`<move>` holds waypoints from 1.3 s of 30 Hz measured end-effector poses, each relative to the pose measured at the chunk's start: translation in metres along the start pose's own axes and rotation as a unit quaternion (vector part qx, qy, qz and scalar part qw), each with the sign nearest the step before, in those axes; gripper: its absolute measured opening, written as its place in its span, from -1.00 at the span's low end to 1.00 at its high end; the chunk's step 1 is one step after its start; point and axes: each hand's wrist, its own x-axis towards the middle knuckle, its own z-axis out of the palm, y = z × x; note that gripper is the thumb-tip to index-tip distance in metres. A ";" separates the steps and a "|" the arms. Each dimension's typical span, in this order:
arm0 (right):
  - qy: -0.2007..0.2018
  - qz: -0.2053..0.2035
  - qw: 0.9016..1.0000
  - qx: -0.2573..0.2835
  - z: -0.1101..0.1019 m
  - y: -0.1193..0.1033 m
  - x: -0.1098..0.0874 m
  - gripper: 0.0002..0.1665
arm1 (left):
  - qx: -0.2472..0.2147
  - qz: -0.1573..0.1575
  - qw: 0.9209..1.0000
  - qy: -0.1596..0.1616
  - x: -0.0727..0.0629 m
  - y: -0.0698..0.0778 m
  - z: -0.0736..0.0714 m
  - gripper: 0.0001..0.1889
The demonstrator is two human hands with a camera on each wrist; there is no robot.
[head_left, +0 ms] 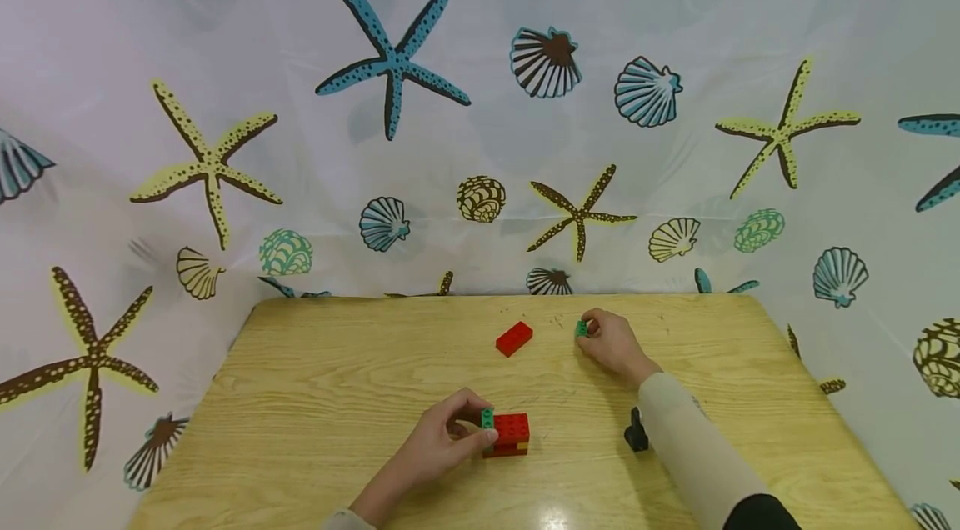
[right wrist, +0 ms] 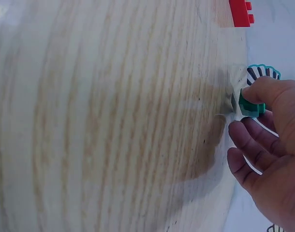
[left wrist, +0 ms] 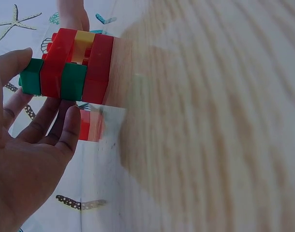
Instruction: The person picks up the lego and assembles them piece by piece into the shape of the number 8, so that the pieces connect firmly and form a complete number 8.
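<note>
Near the front of the table stands a stack of toy building bricks: a red brick [head_left: 513, 427] on top of a layer with a green brick [left wrist: 73, 82] and a yellow brick [left wrist: 83, 44], over another red brick [left wrist: 98, 70]. My left hand [head_left: 442, 438] pinches a small green brick [head_left: 487, 418] at the stack's left end; in the left wrist view it sits against the upper red brick's studded face. Farther back, my right hand [head_left: 613, 344] pinches another small green brick [head_left: 581, 329] between thumb and fingers, close over the tabletop.
A loose red brick [head_left: 514, 339] lies on the wooden table [head_left: 337, 380] between the stack and the back edge, left of my right hand. Beside my right forearm is a small black object [head_left: 636, 432]. Behind the table hangs a patterned cloth [head_left: 480, 138].
</note>
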 end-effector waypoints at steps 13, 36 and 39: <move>-0.014 0.005 0.999 0.031 -0.001 -0.010 -0.016 -0.61 | 0.010 -0.003 1.000 0.003 0.001 -0.004 0.000 -0.72; -0.047 -0.098 0.993 0.035 0.003 -0.046 -0.048 -0.61 | 0.013 -0.009 1.000 0.002 0.004 -0.004 0.000 -0.67; -0.050 -0.112 0.992 0.032 0.003 -0.050 -0.053 -0.62 | 0.013 -0.008 1.000 0.002 0.003 -0.004 0.000 -0.66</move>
